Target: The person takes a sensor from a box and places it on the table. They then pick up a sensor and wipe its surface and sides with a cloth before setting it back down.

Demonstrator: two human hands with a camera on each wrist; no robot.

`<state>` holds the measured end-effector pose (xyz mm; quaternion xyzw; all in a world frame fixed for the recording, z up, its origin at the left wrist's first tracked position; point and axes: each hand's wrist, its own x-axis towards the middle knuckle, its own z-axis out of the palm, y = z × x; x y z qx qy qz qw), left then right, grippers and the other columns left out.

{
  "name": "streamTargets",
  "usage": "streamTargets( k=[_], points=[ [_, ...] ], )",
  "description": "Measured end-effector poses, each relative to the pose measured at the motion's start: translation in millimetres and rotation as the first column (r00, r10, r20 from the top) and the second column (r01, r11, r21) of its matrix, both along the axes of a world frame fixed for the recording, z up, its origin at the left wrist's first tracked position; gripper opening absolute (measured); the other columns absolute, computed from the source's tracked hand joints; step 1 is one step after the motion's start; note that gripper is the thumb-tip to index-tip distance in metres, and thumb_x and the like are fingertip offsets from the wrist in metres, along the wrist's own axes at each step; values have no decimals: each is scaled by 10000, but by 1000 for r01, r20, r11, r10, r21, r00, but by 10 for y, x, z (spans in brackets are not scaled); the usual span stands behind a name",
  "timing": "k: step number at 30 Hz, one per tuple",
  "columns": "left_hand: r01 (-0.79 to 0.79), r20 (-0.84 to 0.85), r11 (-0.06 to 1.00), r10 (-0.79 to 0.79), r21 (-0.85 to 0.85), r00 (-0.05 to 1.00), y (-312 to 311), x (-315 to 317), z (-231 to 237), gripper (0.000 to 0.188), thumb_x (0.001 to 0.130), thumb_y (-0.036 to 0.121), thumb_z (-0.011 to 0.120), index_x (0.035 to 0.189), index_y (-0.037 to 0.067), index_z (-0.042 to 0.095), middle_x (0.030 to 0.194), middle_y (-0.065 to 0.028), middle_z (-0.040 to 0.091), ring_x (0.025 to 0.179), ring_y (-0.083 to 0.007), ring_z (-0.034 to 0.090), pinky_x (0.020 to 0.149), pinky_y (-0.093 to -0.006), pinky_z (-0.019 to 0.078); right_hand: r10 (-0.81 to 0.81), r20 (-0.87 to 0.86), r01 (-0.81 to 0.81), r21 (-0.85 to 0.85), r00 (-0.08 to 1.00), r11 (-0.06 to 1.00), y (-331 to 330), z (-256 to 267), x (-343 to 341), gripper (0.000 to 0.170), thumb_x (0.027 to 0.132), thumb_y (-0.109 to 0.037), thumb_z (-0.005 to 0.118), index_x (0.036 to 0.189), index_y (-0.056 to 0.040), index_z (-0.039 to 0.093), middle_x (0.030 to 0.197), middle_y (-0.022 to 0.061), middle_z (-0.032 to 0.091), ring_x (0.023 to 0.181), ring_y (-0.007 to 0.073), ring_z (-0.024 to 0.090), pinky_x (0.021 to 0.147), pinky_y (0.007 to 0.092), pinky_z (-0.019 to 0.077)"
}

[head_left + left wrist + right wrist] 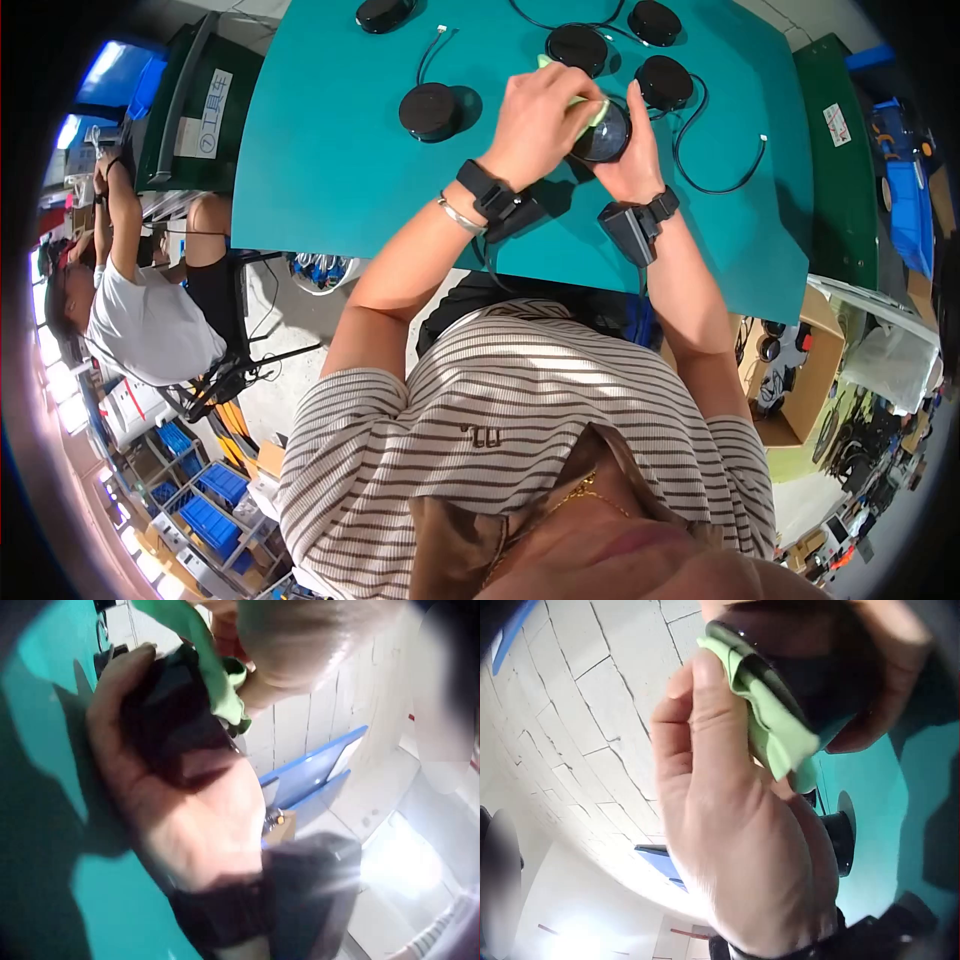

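My left hand (540, 125) pinches a light green cloth (780, 727) between thumb and fingers, right at the edge of a round black puck-shaped unit (607, 138). That unit has a dark, glossy face, turned up toward the head camera. From below and the right side, my right hand (636, 160) grips it, palm around its side, as the left wrist view shows with the unit (176, 712) in the palm (202, 817). Part of the cloth is hidden under the left fingers. Both hands are above the green tabletop (330, 180).
Similar black units lie on the table: one at left (430, 110), one just beyond the hands (577, 48), one at right (665, 82). A black cable (700, 180) loops at right. An open cardboard box (800, 400) stands below right. Another person (150, 320) sits at left.
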<state>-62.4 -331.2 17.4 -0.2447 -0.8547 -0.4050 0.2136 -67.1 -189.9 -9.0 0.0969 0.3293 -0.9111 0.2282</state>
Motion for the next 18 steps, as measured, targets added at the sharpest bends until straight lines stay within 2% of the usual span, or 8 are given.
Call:
streamTargets(
  k=[1,3,5,8,12,15,16,18],
  points=[
    [-36,81,999,37,-17,996,-7,14,38,76,803,100,656,852,102,598,860,-47,611,846,-269,585,803,-384,410,3,-36,-4,-37,999,999,1,17,-10,560,974,-555,393,1077,-45,598,1036,79,651,967,193,623,857,350,500],
    [-14,-148,965,-25,-260,989,71,271,78,77,804,97,648,858,114,596,869,-32,603,854,-244,584,816,-388,403,30,6,-30,35,1000,999,39,163,40,614,956,-603,373,1103,-54,606,1061,87,655,975,204,633,878,355,504],
    [48,-39,943,-64,-329,997,176,384,19,99,795,83,646,866,128,594,882,-13,589,874,-204,581,835,-370,389,146,-106,-148,-8,984,989,105,-73,-44,617,952,-612,372,1102,-63,610,1064,83,658,983,204,637,881,360,509],
    [-27,-8,999,27,-42,1000,185,101,33,104,795,63,648,881,74,590,788,-59,587,752,-275,590,746,-378,448,45,30,-46,22,999,999,47,57,-27,614,948,-620,376,1102,-72,606,1054,79,659,981,199,637,872,370,516],
    [-151,399,938,15,312,917,-10,-72,90,200,900,178,660,1000,14,603,882,-46,643,812,-105,589,720,-251,489,88,-59,-91,-43,994,995,72,-5,-10,634,933,-640,400,1153,-69,565,1087,73,635,999,187,631,867,366,525],
    [-5,398,933,-149,360,905,-43,60,109,262,867,225,684,1024,23,625,954,-111,633,865,-228,627,769,-322,496,181,-199,-161,113,963,980,57,19,21,664,927,-650,404,1203,-62,541,1135,73,614,1013,185,623,878,350,522],
    [87,383,984,-142,158,913,-89,126,184,311,878,273,671,1071,33,631,1008,-121,616,905,-255,615,792,-342,486,270,-145,-249,145,952,958,66,53,46,693,921,-662,407,1232,-55,527,1144,64,604,998,166,614,855,315,516],
    [130,479,991,-133,40,868,-158,241,231,336,907,299,651,1097,25,609,1012,-71,606,912,-146,574,799,-286,473,368,-172,-318,260,914,912,73,98,89,700,920,-671,405,1247,-62,515,1121,32,577,942,119,590,802,270,496]
  ],
)
